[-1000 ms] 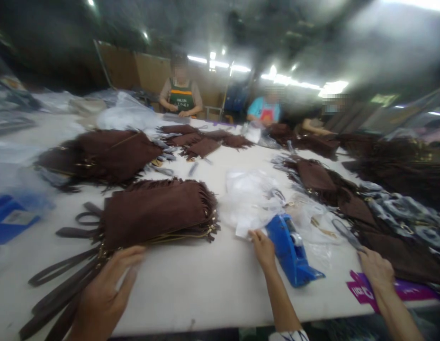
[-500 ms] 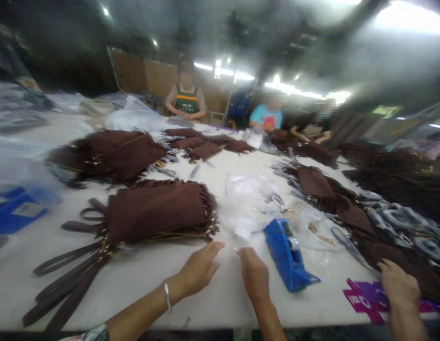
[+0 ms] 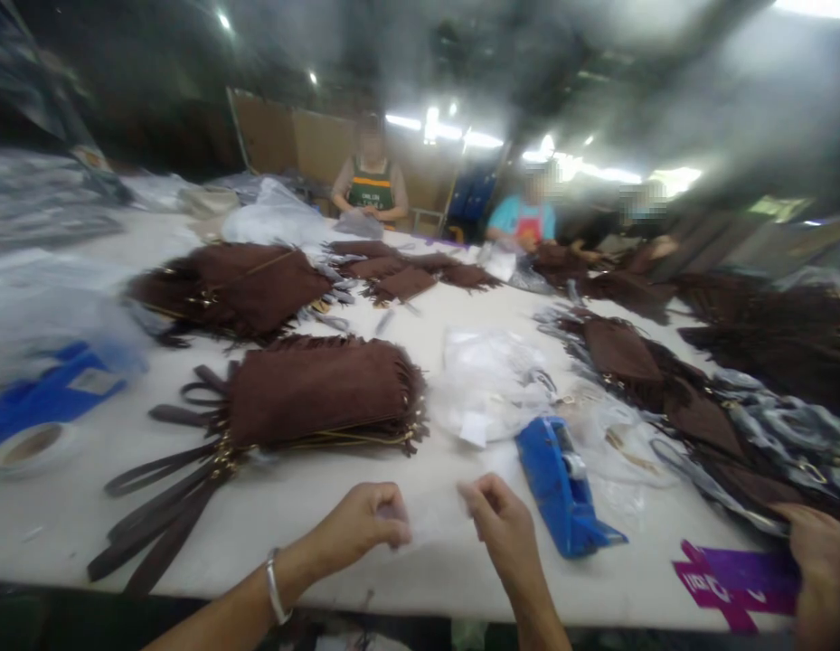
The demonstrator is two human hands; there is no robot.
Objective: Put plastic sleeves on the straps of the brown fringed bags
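Clear plastic film (image 3: 429, 523) sits at lower centre of the frame; we pinch its edges with left hand (image 3: 365, 526) and right hand (image 3: 502, 526), fingers curled closed, seemingly to keep it spread; tape dispenser (image 3: 561, 488) just right

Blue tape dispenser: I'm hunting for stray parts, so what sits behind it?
Behind the blue tape dispenser lies a heap of clear plastic bags on the white table; what the heap covers cannot be seen.

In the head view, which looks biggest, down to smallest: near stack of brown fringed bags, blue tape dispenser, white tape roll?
1. stack of brown fringed suede bags
2. blue plastic tape dispenser
3. white tape roll, blurred at the edge
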